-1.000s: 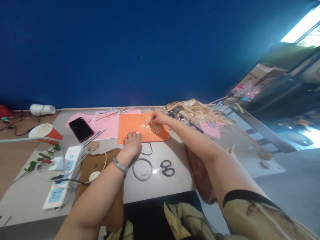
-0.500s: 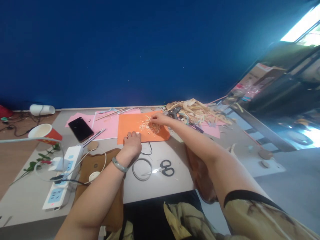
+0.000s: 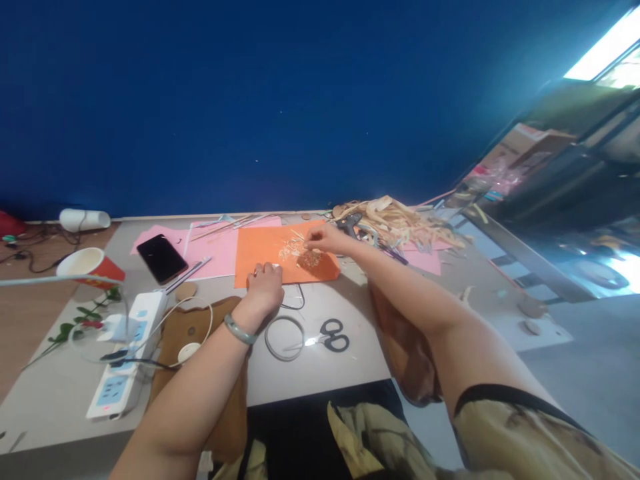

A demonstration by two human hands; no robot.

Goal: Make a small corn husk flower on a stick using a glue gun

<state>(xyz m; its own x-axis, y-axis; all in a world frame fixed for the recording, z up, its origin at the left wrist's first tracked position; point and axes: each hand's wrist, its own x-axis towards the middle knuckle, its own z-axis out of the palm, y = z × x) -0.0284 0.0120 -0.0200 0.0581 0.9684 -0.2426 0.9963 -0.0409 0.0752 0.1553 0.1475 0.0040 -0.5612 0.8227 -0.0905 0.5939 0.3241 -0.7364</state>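
Note:
An orange sheet of paper [image 3: 250, 250] lies on the table, with pale straw-like shreds [image 3: 290, 250] scattered over it and a denser brownish clump [image 3: 310, 260] at their right. My left hand [image 3: 266, 285] rests on the sheet's front edge, fingers spread and bent. A small white bit shows by its fingertips. Over the shreds, my right hand [image 3: 324, 238] has its thumb and fingers pinched together; what sits between them is too small to make out. Nearer to me lie black-handled scissors [image 3: 334, 335] and a grey ring-shaped coil [image 3: 284, 339].
A glue gun [image 3: 349, 225] and a heap of pale strips [image 3: 400, 223] lie back right. On the left are a phone [image 3: 161, 259], a paper cup [image 3: 90, 267] and a power strip [image 3: 127, 353] with cables. Pink paper [image 3: 220, 253] lies beside the orange sheet. A blue wall closes the back.
My right hand has shifted slightly to the right over the shreds, and more of the brownish clump shows below it. My left hand stays in place.

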